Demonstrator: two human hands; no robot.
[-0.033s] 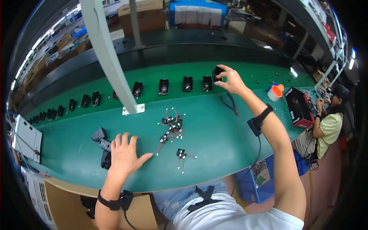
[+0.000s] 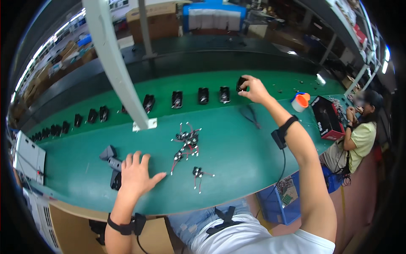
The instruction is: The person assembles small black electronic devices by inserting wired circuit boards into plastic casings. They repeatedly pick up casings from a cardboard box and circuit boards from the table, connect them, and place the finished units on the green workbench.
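Observation:
My right hand (image 2: pixel 255 89) reaches out over the far green strip, its thumb and fingers pinching a small black plastic housing (image 2: pixel 241 84). To its left stands a row of similar black housings (image 2: pixel 224 94), wires showing inside some. My left hand (image 2: pixel 136 175) lies spread over the near bench, holding nothing. Beside its fingers are a dark grey wedge-shaped part (image 2: pixel 108 153), a grey part with holes (image 2: pixel 115 164) and a black part (image 2: pixel 116 180) half hidden by the hand. Between my hands lie a cluster of small black components with red wires (image 2: pixel 186 142) and a separate one (image 2: pixel 197 172).
Dark-handled pliers (image 2: pixel 250 117) lie below my right hand. A grey post (image 2: pixel 114 63) rises from the bench. Farther right are an orange-and-white cup (image 2: pixel 300 102), a black-and-red box (image 2: pixel 326 118) and a seated co-worker (image 2: pixel 359 139). A blue bin (image 2: pixel 270 207) stands below the bench edge.
My right hand has shifted slightly right, away from the nearest housing in the row, still pinching its housing. My left hand stays spread by the grey parts. The whole view has shifted slightly.

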